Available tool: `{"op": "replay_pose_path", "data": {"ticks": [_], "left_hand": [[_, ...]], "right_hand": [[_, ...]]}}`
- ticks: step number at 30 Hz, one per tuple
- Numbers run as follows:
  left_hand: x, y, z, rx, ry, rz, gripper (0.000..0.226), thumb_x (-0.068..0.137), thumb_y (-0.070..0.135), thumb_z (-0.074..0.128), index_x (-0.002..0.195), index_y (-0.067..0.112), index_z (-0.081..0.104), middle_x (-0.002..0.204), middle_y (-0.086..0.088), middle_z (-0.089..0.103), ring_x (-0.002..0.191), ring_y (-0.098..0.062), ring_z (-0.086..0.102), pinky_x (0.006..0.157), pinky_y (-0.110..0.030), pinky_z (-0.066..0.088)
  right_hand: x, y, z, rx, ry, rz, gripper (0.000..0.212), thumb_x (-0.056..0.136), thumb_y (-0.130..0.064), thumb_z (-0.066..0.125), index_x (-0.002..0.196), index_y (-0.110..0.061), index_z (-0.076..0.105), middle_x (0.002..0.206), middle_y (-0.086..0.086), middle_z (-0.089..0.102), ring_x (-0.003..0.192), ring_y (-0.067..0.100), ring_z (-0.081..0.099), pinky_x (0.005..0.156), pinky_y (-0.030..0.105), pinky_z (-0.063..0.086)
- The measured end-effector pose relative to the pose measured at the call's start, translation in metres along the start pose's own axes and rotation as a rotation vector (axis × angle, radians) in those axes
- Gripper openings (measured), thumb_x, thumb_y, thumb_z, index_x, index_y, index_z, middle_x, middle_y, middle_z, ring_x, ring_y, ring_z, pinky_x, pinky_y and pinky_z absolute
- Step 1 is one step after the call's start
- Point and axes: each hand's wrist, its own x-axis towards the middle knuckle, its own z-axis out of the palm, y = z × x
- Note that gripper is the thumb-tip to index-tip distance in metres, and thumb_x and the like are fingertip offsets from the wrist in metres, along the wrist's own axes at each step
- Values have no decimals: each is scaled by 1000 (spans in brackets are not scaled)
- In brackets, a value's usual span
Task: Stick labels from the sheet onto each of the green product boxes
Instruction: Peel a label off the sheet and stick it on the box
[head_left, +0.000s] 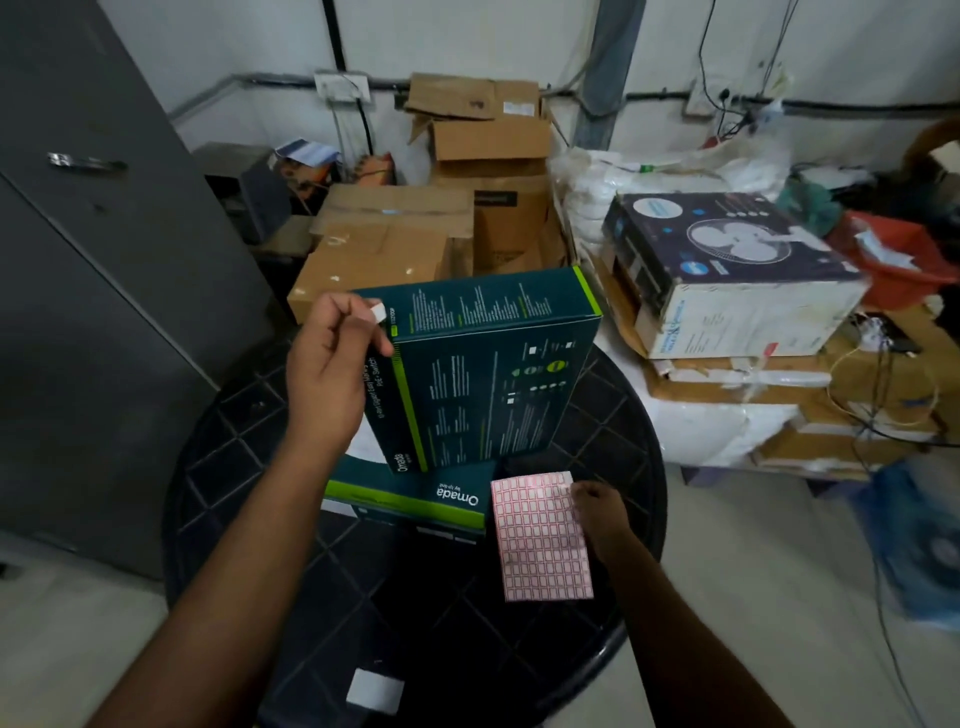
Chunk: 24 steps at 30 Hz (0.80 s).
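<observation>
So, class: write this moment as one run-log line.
left hand: pinches label at upper green box | right hand: holds label sheet on table | lower green box: underneath

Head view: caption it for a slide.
Left hand brings a peeled label to the upper green box; right hand holds the label sheet.

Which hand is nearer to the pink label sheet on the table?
Right. The right hand grips the label sheet at its right edge; the left hand is up and away at the tilted green box, pinching a small label.
</observation>
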Motion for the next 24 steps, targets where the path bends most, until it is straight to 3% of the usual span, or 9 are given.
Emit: {"op": "replay_pose_path", "data": {"ticks": [5, 7, 9, 13, 15, 17, 20, 24], "left_hand": [[-2, 2, 0, -6, -11, 3, 24, 101, 6, 44, 83, 21, 51, 63, 9, 57, 77, -12, 55, 107, -29, 40], [-3, 3, -1, -4, -14, 3, 25, 101, 6, 43, 83, 21, 51, 63, 10, 57, 77, -11, 55, 106, -28, 41], [-3, 3, -1, 0, -21, -2, 23, 101, 9, 44, 83, 21, 51, 64, 10, 58, 80, -11, 55, 104, -29, 42], [-3, 3, -3, 7, -44, -2, 21, 103, 12, 45, 85, 20, 52, 66, 7, 58, 81, -12, 56, 105, -29, 41], [-3, 3, -3, 14, -46, -1, 20, 104, 10, 45, 86, 16, 52, 66, 6, 57, 80, -10, 57, 103, -22, 40], [-3, 4, -2, 23, -46, -5, 19, 105, 8, 45, 87, 9, 51, 67, 5, 57, 81, -7, 58, 99, -17, 40], [-1, 3, -3, 42, -46, -5, 20, 105, 12, 46, 86, 15, 52, 65, 7, 58, 84, -5, 60, 98, -16, 40], [0, 2, -3, 30, -44, -8, 20, 103, 15, 47, 85, 20, 52, 65, 9, 59, 82, -7, 59, 100, -19, 41]], "right_hand": [[9, 6, 2, 5, 161, 73, 22, 100, -21, 56, 83, -14, 69, 76, 3, 65, 62, 15, 56, 58, 26, 46], [9, 4, 0, -44, 133, 70, 20, 100, -25, 57, 89, -15, 69, 85, 6, 69, 73, 19, 63, 72, 35, 57], [13, 6, -2, -162, 57, 85, 21, 101, -28, 57, 91, -14, 68, 89, 8, 70, 77, 20, 64, 84, 42, 59], [13, 5, 0, -444, 94, 79, 27, 100, -38, 50, 107, -16, 64, 101, 6, 69, 90, 23, 66, 87, 41, 56], [-3, -15, 4, -466, 137, 8, 26, 97, -43, 51, 107, -21, 60, 100, 3, 69, 91, 23, 66, 84, 40, 54], [-24, -39, 8, -463, 167, -116, 23, 97, -45, 54, 103, -24, 61, 88, -1, 68, 79, 18, 66, 70, 32, 51], [-45, -67, 9, -426, 247, -314, 18, 96, -37, 61, 99, -19, 63, 85, 0, 64, 75, 21, 62, 63, 28, 42], [-21, -64, 10, -593, 166, -221, 16, 95, -31, 58, 100, -18, 65, 93, 3, 69, 79, 23, 66, 69, 31, 54]]}}
